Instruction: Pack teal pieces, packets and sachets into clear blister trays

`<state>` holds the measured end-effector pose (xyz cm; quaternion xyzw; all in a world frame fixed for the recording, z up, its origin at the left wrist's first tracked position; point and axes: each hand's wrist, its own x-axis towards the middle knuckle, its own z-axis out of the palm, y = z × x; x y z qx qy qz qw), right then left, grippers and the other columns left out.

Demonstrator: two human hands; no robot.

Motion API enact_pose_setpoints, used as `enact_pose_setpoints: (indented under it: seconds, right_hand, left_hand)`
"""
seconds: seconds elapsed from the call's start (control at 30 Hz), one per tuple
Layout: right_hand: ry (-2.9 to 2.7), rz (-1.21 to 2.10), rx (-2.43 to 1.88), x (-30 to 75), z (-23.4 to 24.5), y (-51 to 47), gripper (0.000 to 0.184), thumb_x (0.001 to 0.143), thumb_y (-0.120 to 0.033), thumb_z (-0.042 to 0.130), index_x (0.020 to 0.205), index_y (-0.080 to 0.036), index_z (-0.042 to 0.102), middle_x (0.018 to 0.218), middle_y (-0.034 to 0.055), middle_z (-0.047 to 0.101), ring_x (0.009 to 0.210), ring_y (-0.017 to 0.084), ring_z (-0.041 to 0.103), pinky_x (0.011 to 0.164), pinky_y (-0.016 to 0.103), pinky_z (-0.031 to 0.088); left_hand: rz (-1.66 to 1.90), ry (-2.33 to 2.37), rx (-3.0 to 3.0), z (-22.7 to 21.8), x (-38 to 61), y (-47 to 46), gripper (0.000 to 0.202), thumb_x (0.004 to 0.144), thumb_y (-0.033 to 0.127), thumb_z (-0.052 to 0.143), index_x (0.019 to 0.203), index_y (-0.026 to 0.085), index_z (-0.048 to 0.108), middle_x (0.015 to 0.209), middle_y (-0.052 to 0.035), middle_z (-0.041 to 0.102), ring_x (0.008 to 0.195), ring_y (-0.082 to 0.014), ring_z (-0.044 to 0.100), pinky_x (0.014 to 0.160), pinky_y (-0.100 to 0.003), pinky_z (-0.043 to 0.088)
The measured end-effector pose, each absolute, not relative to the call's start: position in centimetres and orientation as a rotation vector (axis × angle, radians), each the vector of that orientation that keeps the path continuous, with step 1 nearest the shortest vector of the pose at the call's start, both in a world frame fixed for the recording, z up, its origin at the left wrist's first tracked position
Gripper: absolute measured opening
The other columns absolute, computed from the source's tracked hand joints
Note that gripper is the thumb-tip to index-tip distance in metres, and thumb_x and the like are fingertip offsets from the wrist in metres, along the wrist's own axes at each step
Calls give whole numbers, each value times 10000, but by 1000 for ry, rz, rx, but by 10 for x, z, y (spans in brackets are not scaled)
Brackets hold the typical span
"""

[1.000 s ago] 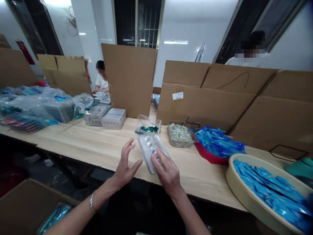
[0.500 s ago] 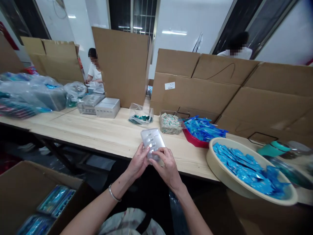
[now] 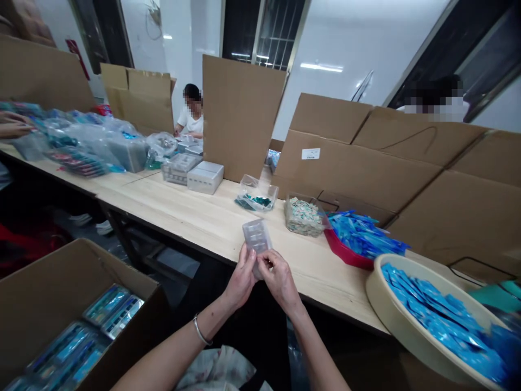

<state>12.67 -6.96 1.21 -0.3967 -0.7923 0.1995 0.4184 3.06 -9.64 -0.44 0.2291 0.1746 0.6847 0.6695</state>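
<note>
both hands meet just below the middle of the frame, over the near edge of the wooden table (image 3: 183, 209). the left hand (image 3: 241, 279) and the right hand (image 3: 279, 279) are curled in close together, fingertips pinching the lower end of a clear plastic case (image 3: 256, 239). the case stands nearly upright between them, its upper part sticking up free above the fingers. both hands are mostly closed on it, thumbs toward the middle. how the far fingers sit behind the case i cannot tell. a thin bracelet (image 3: 199, 331) circles the left wrist.

just beyond the case, a little above centre, a clear tub (image 3: 257, 196) holds some green bits. to its right stands another tub (image 3: 303, 217) full of small pale pieces. next to that on the right is a red tray (image 3: 345, 254) heaped with blue packets (image 3: 362, 233). in the lower right, a round beige basin (image 3: 386, 317) holds more blue packets.

left of centre, further back on the table, sit two grey boxes (image 3: 205, 176), with plastic bags (image 3: 101, 144) piled toward the upper left. an open cardboard box (image 3: 52, 277) fills the lower left, with blue packs (image 3: 93, 331) lying flat inside.

cardboard screens (image 3: 358, 163) stand along the far side of the table. behind them, at the upper middle-left, a person in a white shirt (image 3: 191, 117) sits. someone else's hand (image 3: 14, 125) rests at the far left edge.
</note>
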Motion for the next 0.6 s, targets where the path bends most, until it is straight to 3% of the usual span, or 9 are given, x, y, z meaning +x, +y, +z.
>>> enact_pose_setpoints:
  seconds: [0.4, 0.6]
  right_hand:
    - [-2038, 690, -1015, 70, -4, -37, 117, 786, -213, 485, 712, -159, 557, 693, 6, 544, 625, 119, 515, 611, 225, 416]
    - [-2079, 707, -955, 34, 9, -7, 137, 766, -226, 475, 698, -153, 569, 679, 15, 565, 616, 124, 526, 593, 227, 416]
  left_hand:
    - [1722, 583, 449, -34, -20, -84, 445, 837, 397, 493, 1245, 247, 397, 1143, -118, 573, 958, -234, 601, 734, -354, 519]
    - [1735, 638, 320, -48, -65, -86, 421, 818, 420, 517, 1203, 273, 435, 1218, -103, 536, 1016, -257, 576, 772, -429, 512]
